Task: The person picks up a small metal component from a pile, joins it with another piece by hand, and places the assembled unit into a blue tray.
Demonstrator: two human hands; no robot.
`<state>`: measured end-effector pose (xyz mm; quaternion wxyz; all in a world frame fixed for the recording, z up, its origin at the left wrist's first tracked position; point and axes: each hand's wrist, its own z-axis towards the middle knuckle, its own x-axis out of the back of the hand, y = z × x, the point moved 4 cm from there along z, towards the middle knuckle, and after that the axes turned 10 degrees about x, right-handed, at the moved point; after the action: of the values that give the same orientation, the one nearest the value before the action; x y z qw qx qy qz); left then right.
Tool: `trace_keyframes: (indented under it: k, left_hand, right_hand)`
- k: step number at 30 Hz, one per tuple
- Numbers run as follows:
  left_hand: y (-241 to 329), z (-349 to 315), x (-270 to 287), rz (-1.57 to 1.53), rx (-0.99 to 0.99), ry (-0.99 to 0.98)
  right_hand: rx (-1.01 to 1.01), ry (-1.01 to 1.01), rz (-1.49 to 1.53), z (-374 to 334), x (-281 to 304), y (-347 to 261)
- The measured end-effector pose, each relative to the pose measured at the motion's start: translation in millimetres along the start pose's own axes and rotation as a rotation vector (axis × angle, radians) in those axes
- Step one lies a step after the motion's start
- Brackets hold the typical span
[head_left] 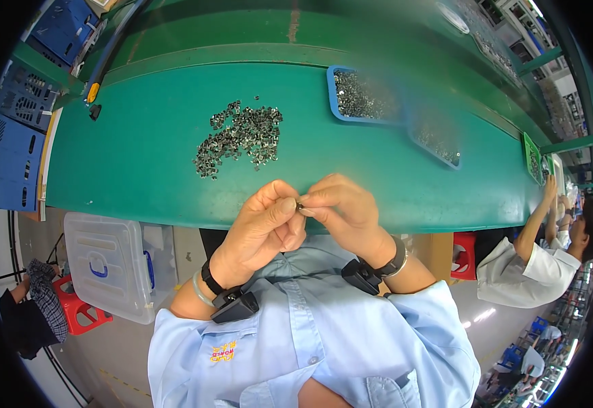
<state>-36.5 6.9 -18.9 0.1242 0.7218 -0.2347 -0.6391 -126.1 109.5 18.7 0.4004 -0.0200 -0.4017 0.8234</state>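
My left hand and my right hand meet at the near edge of the green table. Between their fingertips is a small dark part, with a bit of shine; its exact kind is too small to tell. Thumb and forefinger of both hands are closed on it. Beyond my hands, slightly left, a loose pile of small black and silvery metal parts lies spread on the green tabletop.
Far right of the pile stands a blue tray of similar small parts, with a second, blurred blue tray beside it. Blue crates are at the left. A lidded clear box stands below the table. Another person works at the right.
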Motion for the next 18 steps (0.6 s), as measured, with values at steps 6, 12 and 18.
trace_keyframes:
  k: [6, 12, 18]
  left_hand:
    - [4.8, 0.7, -3.0, 0.061, 0.025, 0.025]
    - [13.5, 0.3, -2.3, 0.265, 0.01, 0.21]
    - [9.8, -0.6, -1.1, 0.121, -0.001, 0.171]
  right_hand:
    - [0.022, -0.013, -0.028, 2.2, 2.7, -0.4]
    - [0.004, -0.06, -0.106, -1.4, 1.3, 5.4]
    - [-0.044, -0.043, -0.023, -1.3, -1.0, 6.4]
